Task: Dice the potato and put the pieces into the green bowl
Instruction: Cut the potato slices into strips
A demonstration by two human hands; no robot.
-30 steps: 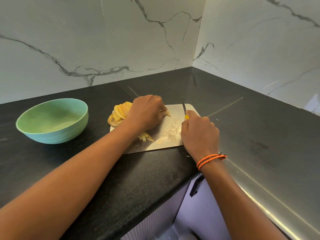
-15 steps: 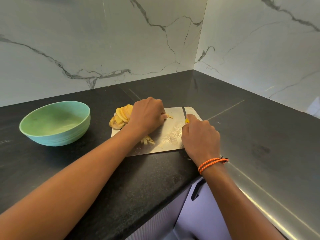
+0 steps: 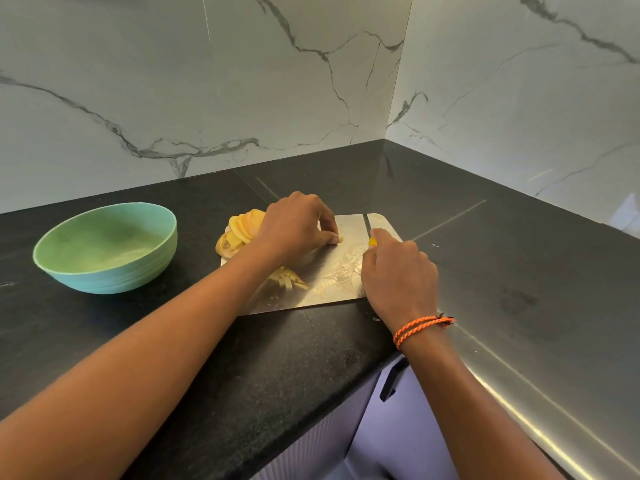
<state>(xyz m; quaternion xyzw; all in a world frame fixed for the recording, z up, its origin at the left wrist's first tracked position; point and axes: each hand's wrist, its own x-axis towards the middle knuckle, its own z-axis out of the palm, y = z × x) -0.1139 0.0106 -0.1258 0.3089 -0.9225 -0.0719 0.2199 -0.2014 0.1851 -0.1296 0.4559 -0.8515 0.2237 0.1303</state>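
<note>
A steel cutting board (image 3: pixel 332 285) lies on the black counter. Yellow potato slices (image 3: pixel 242 230) are stacked at its far left edge. My left hand (image 3: pixel 294 226) sits over the board with curled fingers, pinching a small potato piece (image 3: pixel 340 239) against the steel. My right hand (image 3: pixel 398 275) grips a knife (image 3: pixel 367 225) with a yellow handle; its dark blade points away, just right of the pinched piece. Cut potato strips (image 3: pixel 287 280) lie near the board's front, partly under my left forearm. The green bowl (image 3: pixel 104 247) stands to the left and looks empty.
Marble walls meet in a corner behind the board. The counter's front edge runs diagonally below the board, with a lilac cabinet door and dark handle (image 3: pixel 391 382) under it. A steel strip (image 3: pixel 519 393) runs along the counter on the right.
The camera has tipped slightly, so everything sits lower in view. My left fingers now show a smaller potato bit at their tips. The knife stays beside it.
</note>
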